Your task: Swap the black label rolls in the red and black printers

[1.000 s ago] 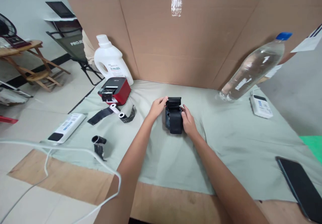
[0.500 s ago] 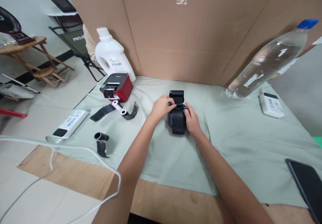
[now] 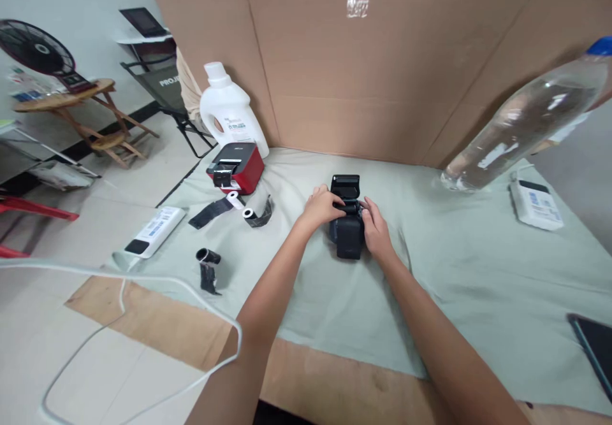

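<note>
Both hands, left hand [image 3: 321, 206] and right hand [image 3: 376, 230], grip the open-lidded black printer [image 3: 347, 234].

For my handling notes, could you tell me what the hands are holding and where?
Both hands grip the small black printer: left hand at its open top, right hand on its right side.

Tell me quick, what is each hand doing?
Left hand: fingers curled on the top of the black printer, at its open lid.
Right hand: closed on the printer's right side.
</note>
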Demonstrator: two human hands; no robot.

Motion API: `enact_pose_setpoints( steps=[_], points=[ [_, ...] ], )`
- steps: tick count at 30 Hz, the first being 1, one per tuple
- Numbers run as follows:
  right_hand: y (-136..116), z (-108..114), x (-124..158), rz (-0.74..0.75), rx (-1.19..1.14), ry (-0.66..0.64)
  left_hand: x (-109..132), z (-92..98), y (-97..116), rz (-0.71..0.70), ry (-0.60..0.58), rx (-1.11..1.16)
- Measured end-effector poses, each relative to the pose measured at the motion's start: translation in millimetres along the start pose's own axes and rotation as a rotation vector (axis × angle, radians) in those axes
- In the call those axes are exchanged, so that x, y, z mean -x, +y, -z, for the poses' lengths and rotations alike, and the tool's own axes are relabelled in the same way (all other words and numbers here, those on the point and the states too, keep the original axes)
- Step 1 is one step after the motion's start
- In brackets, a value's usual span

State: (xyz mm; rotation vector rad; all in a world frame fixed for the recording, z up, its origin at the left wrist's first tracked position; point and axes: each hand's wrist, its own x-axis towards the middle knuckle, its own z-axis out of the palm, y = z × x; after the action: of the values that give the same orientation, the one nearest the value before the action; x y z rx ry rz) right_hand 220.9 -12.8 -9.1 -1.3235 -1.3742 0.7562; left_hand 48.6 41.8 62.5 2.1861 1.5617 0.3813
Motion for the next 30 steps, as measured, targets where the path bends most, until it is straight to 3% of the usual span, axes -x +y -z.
enact_pose_setpoints(
  steps=[7,12,17,20,24,27,30],
  points=[
    [3.1,1.2,-0.6,-0.010,0.022,0.020,-1.5,5.2,1.0,-0.075,0.215,0.262],
    [3.6,2.1,-0.6,0.007,0.014,0.042,13.5,52.8,2.1,-0.085,0.239,0.724],
    [0.7,1.2,-2.4,-0.012,0.002,0.034,68.0,97.3,-8.6,0.047,0.382,0.917],
    [0.4,-0.3,-3.8,-0.019,-0.007,0.055,110.2,102.7,-24.2,0.134,0.401,0.833],
    [3.5,-2.0,-4.8,0.001,-0.005,0.067,157.3,101.0,-59.0,0.227,0.342,0.514],
    [6.8,-2.8,-5.1,0.002,-0.013,0.069,176.2,103.9,-87.2,0.294,0.331,0.312],
    [9.3,-3.3,-5.3,0.007,-0.022,0.072,180.7,110.6,-106.7,0.375,0.311,0.071]
  ],
)
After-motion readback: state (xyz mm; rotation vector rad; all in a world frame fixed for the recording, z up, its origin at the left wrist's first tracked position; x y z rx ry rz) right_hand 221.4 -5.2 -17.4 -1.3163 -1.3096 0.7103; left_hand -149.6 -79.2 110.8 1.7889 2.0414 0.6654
